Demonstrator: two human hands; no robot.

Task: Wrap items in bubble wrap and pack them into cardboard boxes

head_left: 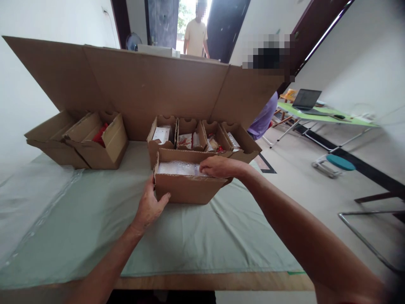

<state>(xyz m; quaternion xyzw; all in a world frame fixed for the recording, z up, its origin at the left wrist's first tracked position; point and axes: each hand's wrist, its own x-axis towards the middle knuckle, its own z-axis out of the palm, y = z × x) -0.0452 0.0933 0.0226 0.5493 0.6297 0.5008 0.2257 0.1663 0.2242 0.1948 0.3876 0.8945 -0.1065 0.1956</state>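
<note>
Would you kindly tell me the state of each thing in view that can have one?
Front box: open-topped, with plastic wrap inside
Left hand: gripping the front box's left end
Right hand: fingers at the plastic wrap
Four boxes behind: open-topped, contents showing
Two boxes at left: open-topped, red item in one
Cardboard panel: raised behind the boxes, creased
Laptop: open, screen dark
Door: open
Fan: running or not, cannot tell

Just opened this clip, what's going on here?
A person's left hand is against the left end of an open cardboard box, while the right hand touches the clear plastic wrap inside it. Four more open bins, with packages in them, stand just behind on the green cloth, and two others stand further left.
</note>
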